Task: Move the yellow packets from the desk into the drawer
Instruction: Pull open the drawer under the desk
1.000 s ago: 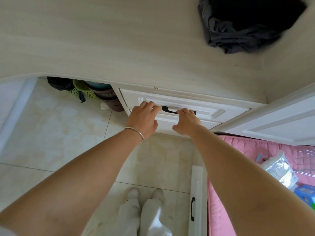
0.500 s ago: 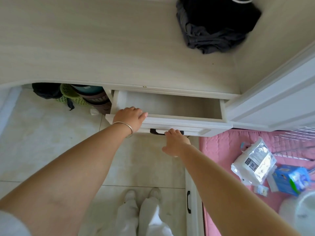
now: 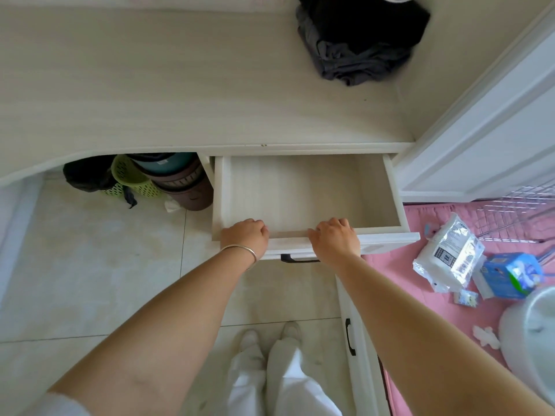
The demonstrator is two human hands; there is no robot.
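While print on the silvery plastic pouch (image 3: 449, 256) stays too small to read, we grip the front edge of the pale wooden drawer (image 3: 303, 190) with left hand (image 3: 244, 235) and right hand (image 3: 336, 235), fingers curled over it; its smooth boxy interior lies just beyond our knuckles, under the desk (image 3: 180, 85).

The pale wooden desk (image 3: 180, 85) carries only a crumpled dark cloth (image 3: 360, 40) near its far right corner, while the tiled floor (image 3: 90, 265) under it holds a green basket (image 3: 132, 178), a brown bucket (image 3: 189, 190) and a dark bag (image 3: 87, 174) close together.
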